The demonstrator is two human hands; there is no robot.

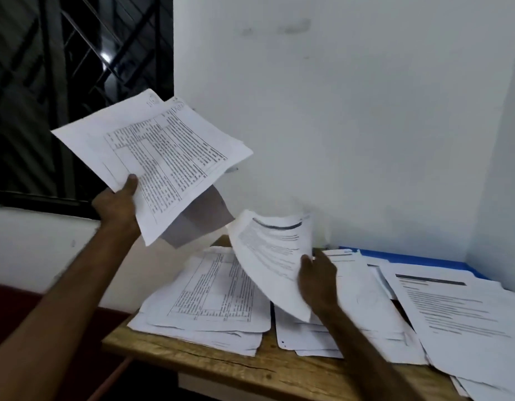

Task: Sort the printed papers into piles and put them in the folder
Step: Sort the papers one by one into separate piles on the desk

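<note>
Papers (453, 314): sorting into three loose piles on wooden table (221, 369). Gripping raised sheaf (163, 151) in left hand (117, 204); pinching one curling text sheet (273, 256) in right hand (318, 280), hovering over seam between left pile (215, 299) and middle pile (366, 305), long edge running toward wall (366, 111). Blue folder (409, 257) mostly buried behind piles; print too blurred for reading.

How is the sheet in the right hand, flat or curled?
Curled: the sheet, held at its edge by the right hand, bows upward.
</note>
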